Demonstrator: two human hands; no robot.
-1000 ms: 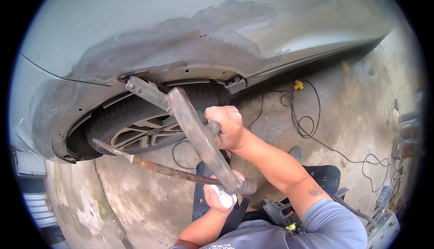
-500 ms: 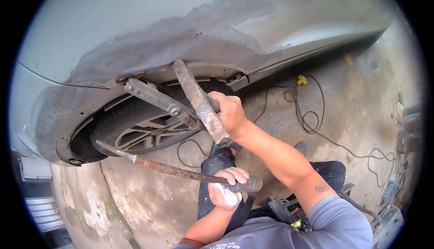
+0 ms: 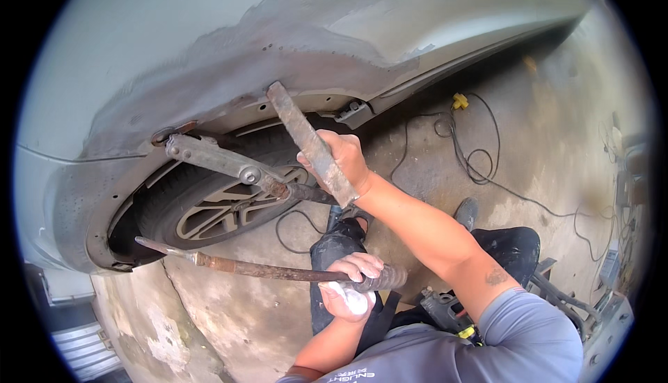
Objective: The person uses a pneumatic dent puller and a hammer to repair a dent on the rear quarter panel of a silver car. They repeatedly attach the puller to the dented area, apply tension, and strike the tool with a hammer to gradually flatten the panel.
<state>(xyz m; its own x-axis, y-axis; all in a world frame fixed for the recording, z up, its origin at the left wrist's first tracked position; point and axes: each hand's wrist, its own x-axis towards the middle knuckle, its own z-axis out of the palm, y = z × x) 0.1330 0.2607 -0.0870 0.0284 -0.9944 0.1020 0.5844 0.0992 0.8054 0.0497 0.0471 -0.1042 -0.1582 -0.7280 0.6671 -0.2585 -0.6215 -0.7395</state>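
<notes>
My right hand (image 3: 341, 160) is closed around a flat, rusty metal bar (image 3: 306, 136). Its far end lies over the lip of the wheel arch (image 3: 229, 117) on a grey car; I cannot tell whether they touch. Lower down, my left hand (image 3: 351, 285), with white smears on it, grips the ribbed handle of a long pry bar (image 3: 271, 269). That bar's tapered tip points left, below the tire (image 3: 163, 212). A bolted metal clamp (image 3: 216, 157) hangs from the arch edge and reaches across the wheel toward my right hand, which hides part of the flat bar.
Bare, sanded patches cover the car's fender (image 3: 229, 63). A black cable (image 3: 480, 174) with a yellow plug (image 3: 460, 101) coils over the concrete floor. A power tool (image 3: 445, 313) lies by my lap. Metal equipment (image 3: 609, 331) stands at the lower right.
The car and clamp have shifted left in view. My right hand and the flat bar sit farther right along the arch from the clamp's end. My left hand keeps its grip.
</notes>
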